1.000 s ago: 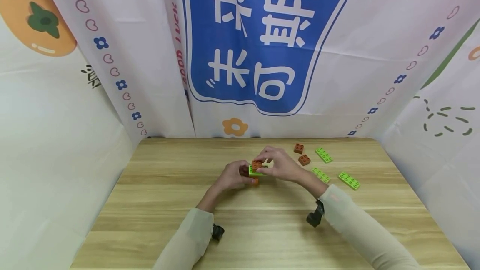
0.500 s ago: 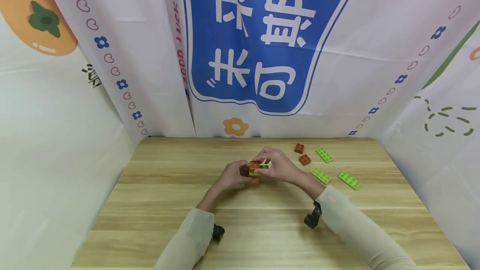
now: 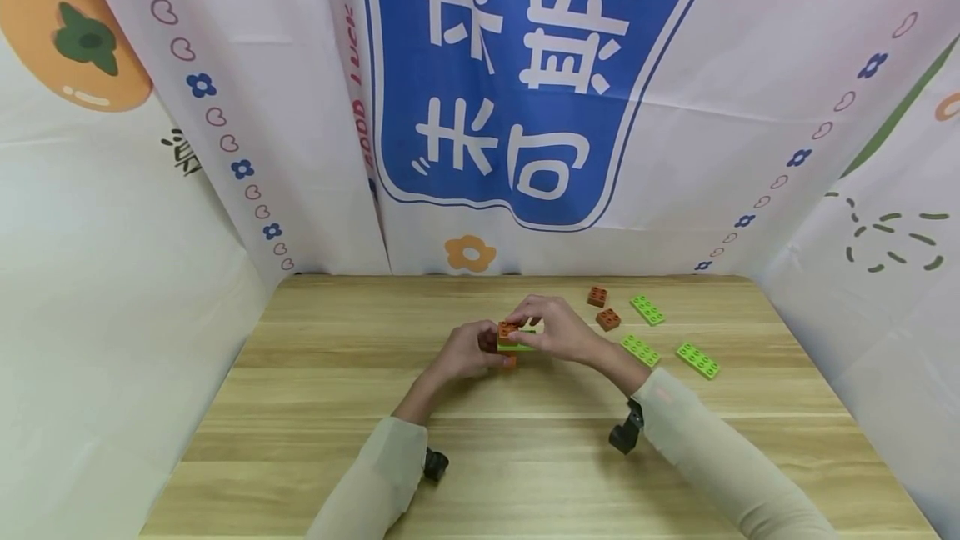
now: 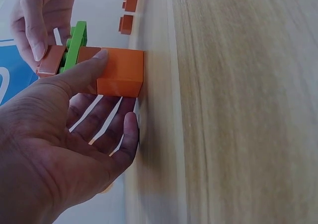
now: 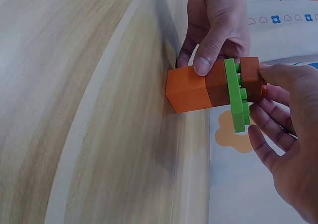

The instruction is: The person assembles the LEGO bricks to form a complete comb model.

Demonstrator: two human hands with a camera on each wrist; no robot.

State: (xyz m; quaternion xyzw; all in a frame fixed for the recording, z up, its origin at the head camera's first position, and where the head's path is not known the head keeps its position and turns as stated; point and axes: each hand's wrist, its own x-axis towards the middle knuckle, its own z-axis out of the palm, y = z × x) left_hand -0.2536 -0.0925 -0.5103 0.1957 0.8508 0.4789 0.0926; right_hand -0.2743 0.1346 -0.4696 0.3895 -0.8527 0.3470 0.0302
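A small stack stands on the table: an orange block (image 5: 188, 91) at the bottom, a brown brick (image 5: 217, 85) above it, then a flat green brick (image 5: 235, 97) whose one end juts out sideways. My left hand (image 3: 461, 352) grips the lower part, its thumb on the orange block near the brown brick. Between thumb and fingers, my right hand (image 3: 564, 332) pinches a second brown brick (image 5: 250, 71) over one end of the green brick. Some green studs show between these two in the right wrist view, so a narrow gap is visible there.
On the wooden table (image 3: 345, 440), right of the hands, lie two loose brown bricks, a far one (image 3: 597, 297) and a nearer one (image 3: 608, 319). Three flat green bricks (image 3: 698, 360) lie beside them. A printed cloth (image 3: 330, 223) hangs behind the table.
My right hand has shifted slightly left with the brown brick, which now sits over the left end of the green brick. The left hand keeps its place on the stack.
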